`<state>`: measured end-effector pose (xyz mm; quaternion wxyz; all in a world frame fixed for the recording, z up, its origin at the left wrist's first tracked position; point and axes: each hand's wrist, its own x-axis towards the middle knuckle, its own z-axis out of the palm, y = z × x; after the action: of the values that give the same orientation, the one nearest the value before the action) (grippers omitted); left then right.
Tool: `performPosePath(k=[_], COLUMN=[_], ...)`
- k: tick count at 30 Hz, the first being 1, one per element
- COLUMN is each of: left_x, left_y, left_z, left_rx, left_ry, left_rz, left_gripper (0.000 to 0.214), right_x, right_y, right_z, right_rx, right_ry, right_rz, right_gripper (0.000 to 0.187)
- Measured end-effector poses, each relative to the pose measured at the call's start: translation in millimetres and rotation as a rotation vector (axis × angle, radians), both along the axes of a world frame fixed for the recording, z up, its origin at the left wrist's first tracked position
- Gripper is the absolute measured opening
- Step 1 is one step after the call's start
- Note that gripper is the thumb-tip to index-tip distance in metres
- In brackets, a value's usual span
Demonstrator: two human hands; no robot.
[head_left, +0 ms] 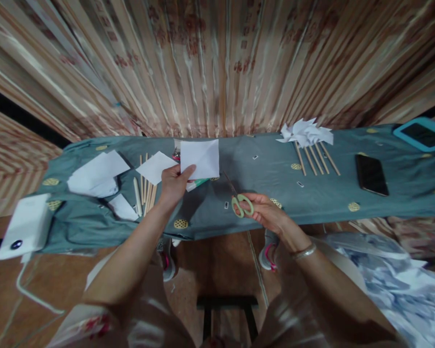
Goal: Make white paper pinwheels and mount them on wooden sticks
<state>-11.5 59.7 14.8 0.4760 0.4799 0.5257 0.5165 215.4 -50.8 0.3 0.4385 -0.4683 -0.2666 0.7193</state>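
Observation:
My left hand [174, 183] pinches the lower left corner of a white square of paper [200, 158] and holds it up over the table. My right hand [264, 210] grips green-handled scissors [241, 203] by the loops, blades pointing up and left toward the paper without touching it. Both hands hover above the grey-blue cloth-covered table [261, 164]. Left of my left hand lie several wooden sticks [145, 188] and another white paper square [154, 167].
Loose white paper [97, 174] lies at the left, and a white box [25, 224] sits on the left end. Paper pinwheels on sticks [308, 140] lie at the right, beside a black phone [371, 175] and a blue-framed tablet [422, 134]. A striped curtain hangs behind.

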Motion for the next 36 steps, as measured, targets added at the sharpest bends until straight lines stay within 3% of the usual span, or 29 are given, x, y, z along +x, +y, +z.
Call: performPosePath(k=[4, 10, 17, 36], left_x=[-1.2, -1.6, 7.4, 13.3], left_y=[-1.4, 1.7, -1.5, -8.1], left_z=[2.8, 5.6, -1.3, -5.3], left_rx=[0.004, 0.039, 0.020, -0.004], left_ry=[0.015, 0.051, 0.118, 0.091], left_rz=[-0.007, -0.001, -0.081, -0.138], left_gripper=[0.037, 0.032, 0.030, 0.028], right_x=[2.8, 6.2, 4.1, 4.7], right_y=[-2.1, -6.5, -5.8, -3.6], right_z=[-2.4, -1.3, 1.9, 7.2], right_rx=[-0.021, 0.124, 0.170, 0.107], right_ry=[-0.028, -0.125, -0.157, -0.174], right_rz=[-0.008, 0.053, 0.097, 0.093], right_gripper=[0.042, 0.048, 0.046, 0.044])
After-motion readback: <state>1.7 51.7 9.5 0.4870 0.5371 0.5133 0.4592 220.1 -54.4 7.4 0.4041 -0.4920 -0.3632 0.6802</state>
